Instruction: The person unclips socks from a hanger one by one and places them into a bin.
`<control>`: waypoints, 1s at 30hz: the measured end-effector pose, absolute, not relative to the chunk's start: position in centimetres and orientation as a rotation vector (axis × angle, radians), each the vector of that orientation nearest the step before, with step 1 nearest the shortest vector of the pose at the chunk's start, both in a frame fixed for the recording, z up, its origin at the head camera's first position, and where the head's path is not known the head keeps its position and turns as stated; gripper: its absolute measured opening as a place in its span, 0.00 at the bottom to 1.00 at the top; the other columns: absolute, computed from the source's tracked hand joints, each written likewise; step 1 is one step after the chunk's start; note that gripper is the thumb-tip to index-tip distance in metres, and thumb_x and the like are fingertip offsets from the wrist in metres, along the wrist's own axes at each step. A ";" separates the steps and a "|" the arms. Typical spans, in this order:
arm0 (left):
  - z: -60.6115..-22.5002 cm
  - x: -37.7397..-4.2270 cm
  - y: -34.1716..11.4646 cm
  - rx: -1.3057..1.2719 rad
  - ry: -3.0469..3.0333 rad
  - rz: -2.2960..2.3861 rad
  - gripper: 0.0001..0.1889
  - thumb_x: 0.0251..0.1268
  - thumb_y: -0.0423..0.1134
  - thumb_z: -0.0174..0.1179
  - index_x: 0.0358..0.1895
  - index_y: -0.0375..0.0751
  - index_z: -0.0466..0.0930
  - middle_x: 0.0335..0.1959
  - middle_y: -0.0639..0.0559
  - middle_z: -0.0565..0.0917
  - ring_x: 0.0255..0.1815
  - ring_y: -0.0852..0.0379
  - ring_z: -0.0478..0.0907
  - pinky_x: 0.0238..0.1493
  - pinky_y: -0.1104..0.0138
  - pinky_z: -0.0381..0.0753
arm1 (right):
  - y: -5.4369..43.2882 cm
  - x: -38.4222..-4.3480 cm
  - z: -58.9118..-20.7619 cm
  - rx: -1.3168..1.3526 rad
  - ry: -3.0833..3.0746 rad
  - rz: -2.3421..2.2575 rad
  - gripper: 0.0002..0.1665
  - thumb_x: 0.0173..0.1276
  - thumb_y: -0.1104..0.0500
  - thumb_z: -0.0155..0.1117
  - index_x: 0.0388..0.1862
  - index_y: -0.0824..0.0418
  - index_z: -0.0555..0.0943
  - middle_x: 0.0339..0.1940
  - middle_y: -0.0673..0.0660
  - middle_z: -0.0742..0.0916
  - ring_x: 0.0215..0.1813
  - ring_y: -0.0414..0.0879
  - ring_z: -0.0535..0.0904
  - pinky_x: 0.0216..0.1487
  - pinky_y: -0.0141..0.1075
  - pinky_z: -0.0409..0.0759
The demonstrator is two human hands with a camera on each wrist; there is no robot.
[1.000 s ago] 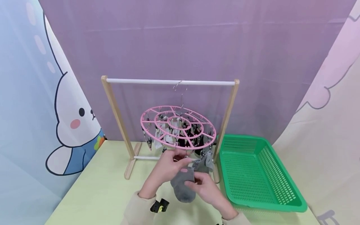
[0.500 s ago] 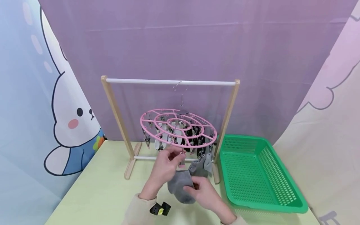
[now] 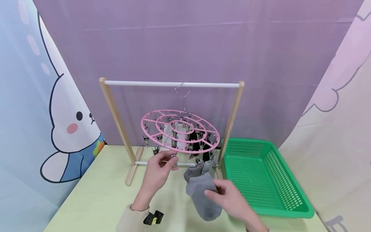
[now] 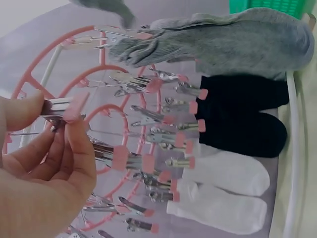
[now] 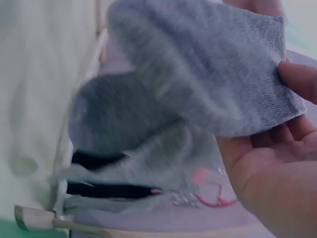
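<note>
My left hand (image 3: 157, 169) pinches a metal clip (image 4: 67, 106) with pink tips, on the front side of a pink round drying hanger (image 3: 185, 151). No fabric shows in that clip. In my right hand (image 3: 230, 198), a grey ankle sock (image 3: 204, 196) is held by its cuff between thumb and fingers, toe hanging down. Behind it, other grey socks (image 3: 192, 170) hang from the hanger's right side. The left wrist view shows black socks (image 4: 242, 99) and white socks (image 4: 223, 208) clipped in a row.
The hanger hooks onto the white bar (image 3: 145, 83) of a stand with wooden posts (image 3: 233, 116). To the right, a green plastic basket (image 3: 269, 211) stands on the pale table (image 3: 95, 190). Several clips (image 4: 141, 225) dangle without socks. A purple curtain (image 3: 174, 48) hangs behind.
The sock in my right hand has come away from the clip and moved right and slightly down. My left hand has shifted left with the clip still pinched.
</note>
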State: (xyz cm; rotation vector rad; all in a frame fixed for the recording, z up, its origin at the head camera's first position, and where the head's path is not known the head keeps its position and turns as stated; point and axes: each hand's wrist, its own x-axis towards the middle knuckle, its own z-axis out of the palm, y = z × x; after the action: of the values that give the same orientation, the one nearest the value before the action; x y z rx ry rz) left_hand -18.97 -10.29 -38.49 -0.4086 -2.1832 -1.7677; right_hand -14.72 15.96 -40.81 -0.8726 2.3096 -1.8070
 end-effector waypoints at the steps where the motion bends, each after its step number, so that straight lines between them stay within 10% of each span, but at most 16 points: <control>1: -38.6 -19.0 -10.4 -0.406 -2.169 -1.780 0.10 0.68 0.35 0.67 0.50 0.39 0.86 0.39 0.48 0.85 0.38 0.55 0.83 0.39 0.67 0.84 | 16.4 -14.7 -40.5 -0.880 2.307 -1.831 0.10 0.74 0.65 0.62 0.49 0.69 0.84 0.39 0.61 0.89 0.40 0.45 0.87 0.41 0.39 0.86; 11: -39.0 -18.9 -11.7 -0.423 -2.109 -1.825 0.11 0.71 0.33 0.64 0.51 0.33 0.82 0.39 0.42 0.82 0.35 0.55 0.83 0.39 0.65 0.86 | 20.4 -14.6 -37.9 -0.634 2.455 -1.919 0.12 0.75 0.64 0.62 0.52 0.71 0.82 0.41 0.60 0.89 0.40 0.47 0.87 0.41 0.40 0.86; 18: -39.0 -18.8 -12.2 -0.428 -2.108 -1.789 0.11 0.72 0.33 0.63 0.52 0.33 0.82 0.40 0.42 0.82 0.36 0.55 0.82 0.39 0.66 0.85 | 23.6 -15.4 -37.2 -0.296 2.733 -1.842 0.22 0.73 0.58 0.67 0.26 0.65 0.66 0.20 0.50 0.70 0.24 0.44 0.68 0.26 0.35 0.70; 30: -39.3 -18.8 -12.9 -0.380 -2.098 -1.786 0.11 0.72 0.33 0.63 0.53 0.33 0.81 0.39 0.43 0.82 0.37 0.55 0.82 0.39 0.65 0.85 | 28.3 -17.2 -39.5 -0.138 3.084 -1.246 0.27 0.75 0.56 0.64 0.24 0.58 0.58 0.19 0.51 0.61 0.21 0.42 0.57 0.23 0.35 0.59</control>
State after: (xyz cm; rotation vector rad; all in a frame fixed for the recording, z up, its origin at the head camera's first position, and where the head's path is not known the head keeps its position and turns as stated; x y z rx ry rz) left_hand -18.75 -12.93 -39.28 -0.3802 -2.0980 -1.7859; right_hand -17.25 28.35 -39.48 -0.1378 3.0838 -1.2457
